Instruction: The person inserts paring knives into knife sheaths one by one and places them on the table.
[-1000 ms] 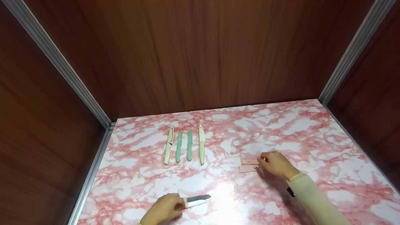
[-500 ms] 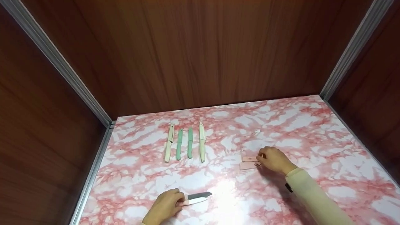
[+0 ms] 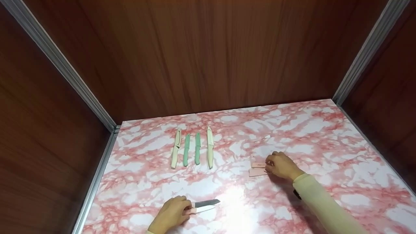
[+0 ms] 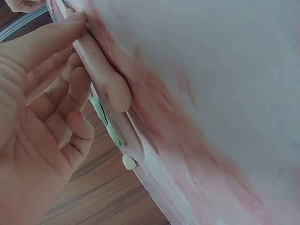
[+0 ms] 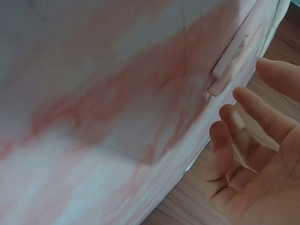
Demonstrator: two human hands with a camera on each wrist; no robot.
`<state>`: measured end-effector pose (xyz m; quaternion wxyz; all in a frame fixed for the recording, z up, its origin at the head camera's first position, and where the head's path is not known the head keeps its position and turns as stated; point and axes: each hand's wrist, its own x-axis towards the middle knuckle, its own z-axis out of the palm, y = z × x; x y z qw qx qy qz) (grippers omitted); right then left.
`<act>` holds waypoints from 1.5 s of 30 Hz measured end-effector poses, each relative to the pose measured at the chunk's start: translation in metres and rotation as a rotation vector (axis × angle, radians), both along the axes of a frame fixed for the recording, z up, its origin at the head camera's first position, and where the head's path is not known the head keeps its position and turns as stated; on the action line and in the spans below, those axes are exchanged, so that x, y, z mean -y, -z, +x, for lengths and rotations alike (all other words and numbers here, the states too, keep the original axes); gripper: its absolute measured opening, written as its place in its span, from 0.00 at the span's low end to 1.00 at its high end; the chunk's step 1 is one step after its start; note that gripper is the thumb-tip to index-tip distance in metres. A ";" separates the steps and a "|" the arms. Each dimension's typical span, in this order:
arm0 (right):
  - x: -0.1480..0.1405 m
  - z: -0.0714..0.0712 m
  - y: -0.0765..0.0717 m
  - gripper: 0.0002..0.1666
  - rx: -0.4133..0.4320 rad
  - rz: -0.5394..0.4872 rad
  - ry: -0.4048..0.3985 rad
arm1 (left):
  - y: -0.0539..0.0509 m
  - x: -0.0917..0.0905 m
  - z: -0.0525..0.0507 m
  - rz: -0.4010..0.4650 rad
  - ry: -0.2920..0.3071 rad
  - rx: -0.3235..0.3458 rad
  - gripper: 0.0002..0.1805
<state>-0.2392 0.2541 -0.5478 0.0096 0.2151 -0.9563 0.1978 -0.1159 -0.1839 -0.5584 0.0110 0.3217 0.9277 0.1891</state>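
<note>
In the head view my left hand point(image 3: 172, 211) is at the near side of the table, pinching pink handles between thumb and fingers. From it point a knife with a dark grey blade point(image 3: 207, 203) and one with a bright white blade point(image 3: 205, 208), side by side. The left wrist view shows the thumb on one pink handle point(image 4: 105, 79) and a second pink handle point(image 4: 131, 140) beside it. Two flat pink knife sheaths point(image 3: 257, 172) lie together farther right. My right hand point(image 3: 282, 165) hovers over their right ends, fingers loosely bent; the right wrist view shows nothing gripped.
A row of knives lies toward the back: a cream knife point(image 3: 175, 149), a green knife point(image 3: 186, 151), another green knife point(image 3: 198, 149) and another cream knife point(image 3: 210, 148). The pink-and-white marbled table point(image 3: 146, 182) is enclosed by dark wood panels point(image 3: 211, 58) with metal rails.
My right hand has shifted slightly left, covering more of the sheaths' right ends. The left hand and its knives stay nearly in place. The head view has tilted slightly.
</note>
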 end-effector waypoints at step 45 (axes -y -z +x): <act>0.041 0.011 -0.030 0.08 0.097 -0.168 -0.073 | 0.001 -0.003 0.001 -0.031 -0.029 0.037 0.07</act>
